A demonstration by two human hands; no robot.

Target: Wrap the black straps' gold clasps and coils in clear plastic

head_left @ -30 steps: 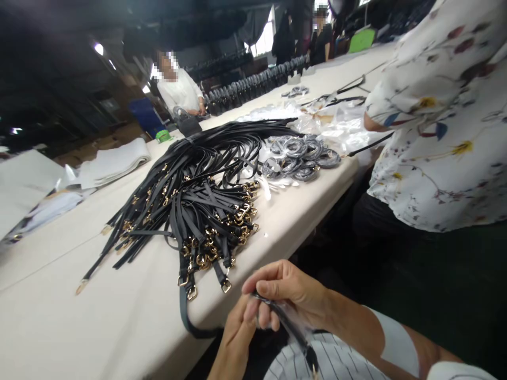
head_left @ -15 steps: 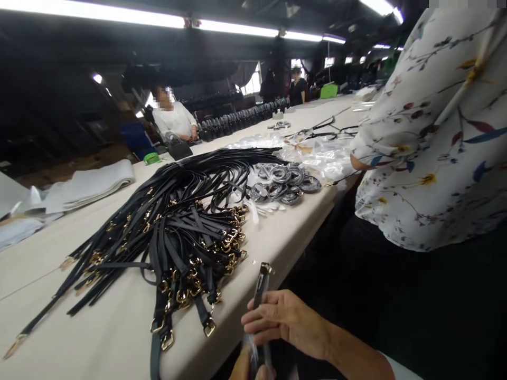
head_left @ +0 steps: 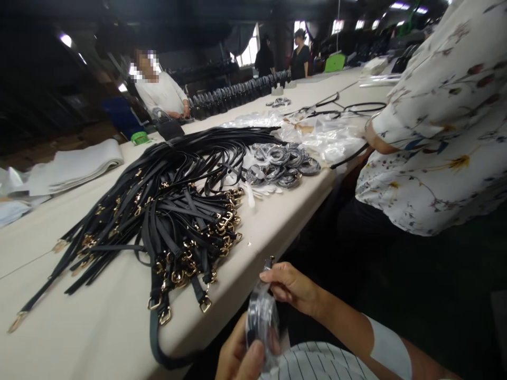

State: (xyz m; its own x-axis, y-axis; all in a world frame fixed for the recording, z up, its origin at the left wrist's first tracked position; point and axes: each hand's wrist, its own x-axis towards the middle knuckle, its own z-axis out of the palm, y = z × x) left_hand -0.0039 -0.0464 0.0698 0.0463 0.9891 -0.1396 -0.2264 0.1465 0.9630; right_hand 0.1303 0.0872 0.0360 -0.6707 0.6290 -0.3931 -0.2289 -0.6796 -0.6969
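In the head view, my left hand (head_left: 236, 352) grips a dark strap coil (head_left: 259, 321) wrapped in clear plastic film, just off the table's front edge. My right hand (head_left: 291, 285) pinches the strap's upper end, where a small metal fitting pokes out above the fingertips. Left of my hands, a large heap of black straps (head_left: 170, 221) with gold buckles and clips lies on the table. One strap from the heap hangs over the edge. Farther back sit several coiled straps (head_left: 281, 161), grey and shiny.
The pale table (head_left: 99, 338) runs away to the far right. Clear plastic bags (head_left: 332, 140) lie behind the coils. A person in a floral top (head_left: 431, 174) stands close on the right. Across the table, a person in white (head_left: 162, 95) stands by a row of dark bags (head_left: 237, 91).
My right hand has gone from lying along the strap with extended fingers to pinching its end. The wrapped coil has risen into fuller view with my left hand. The camera view has shifted.
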